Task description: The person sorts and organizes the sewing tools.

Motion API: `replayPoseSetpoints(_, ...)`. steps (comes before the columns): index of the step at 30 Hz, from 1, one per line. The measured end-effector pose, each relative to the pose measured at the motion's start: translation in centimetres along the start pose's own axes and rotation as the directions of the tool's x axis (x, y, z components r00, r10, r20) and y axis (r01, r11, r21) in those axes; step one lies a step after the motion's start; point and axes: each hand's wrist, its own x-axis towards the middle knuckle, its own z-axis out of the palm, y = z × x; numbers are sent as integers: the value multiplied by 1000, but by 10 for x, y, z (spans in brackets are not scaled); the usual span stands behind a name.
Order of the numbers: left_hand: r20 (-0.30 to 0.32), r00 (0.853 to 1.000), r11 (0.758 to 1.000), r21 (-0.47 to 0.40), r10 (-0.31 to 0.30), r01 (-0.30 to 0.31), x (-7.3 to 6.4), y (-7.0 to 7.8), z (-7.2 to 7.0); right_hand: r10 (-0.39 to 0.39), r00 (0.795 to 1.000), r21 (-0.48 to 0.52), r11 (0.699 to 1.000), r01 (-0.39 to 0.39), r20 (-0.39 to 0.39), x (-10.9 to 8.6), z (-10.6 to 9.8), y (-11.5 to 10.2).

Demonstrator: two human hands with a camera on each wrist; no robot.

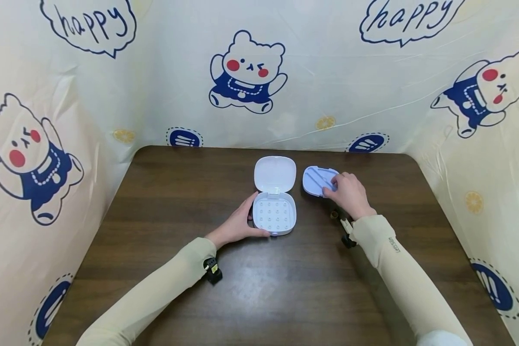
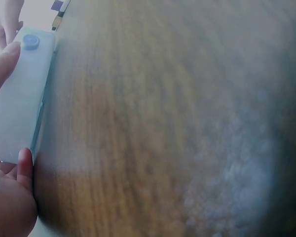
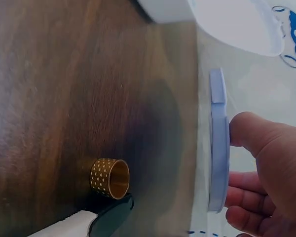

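A small white case (image 1: 275,211) stands on the table with its hinged lid (image 1: 275,173) raised toward the back. Rows of small round bumps cover its inner floor. My left hand (image 1: 238,223) grips the case from the left, thumb at its front edge by the round button (image 2: 31,41) and fingers along the side. To the right of the lid, my right hand (image 1: 350,194) pinches a flat pale-blue insert (image 1: 316,181) with diagonal ridges between thumb and fingers. In the right wrist view the insert is edge-on, above a shadow on the table.
Below my right hand, a dotted gold ring (image 3: 108,177) lies on the brown table (image 1: 251,298). Against it is the dark tip of a white-bodied object (image 3: 74,224). A printed cloth (image 1: 311,72) hangs behind the table and along both sides.
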Motion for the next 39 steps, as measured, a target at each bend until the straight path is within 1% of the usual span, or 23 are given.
replayPoseSetpoints(6, 2, 1000, 1000, -12, -6, 6, 0, -2, 2, 62, 994, -6, 998, -61, 90, 12, 9, 6)
replayPoseSetpoints(10, 0, 1000, 1000, -23, -2, 2, -1, -2, 4, 61, 989, 0, 998, -61, 133, 16, 13, 6)
replayPoseSetpoints(14, 0, 1000, 1000, -23, 3, -3, -2, -1, 3, 42, 989, -22, 999, -39, 139, 19, 15, 6)
replayPoseSetpoints(19, 5, 1000, 1000, -19, -2, 2, -2, 0, 2, 42, 987, -41, 999, -36, 156, 22, 18, 8)
replayPoseSetpoints(28, 16, 1000, 1000, -5, -24, 24, -1, 1, 1, 41, 983, -28, 999, -37, 177, 23, 19, 10)
replayPoseSetpoints(35, 12, 1000, 1000, -15, -19, 19, -2, 2, -1, 58, 979, -24, 998, -54, 197, 21, 19, 4)
replayPoseSetpoints(39, 12, 1000, 1000, -6, -21, 21, -1, 1, -1, 58, 978, -18, 998, -56, 198, 19, 18, 2)
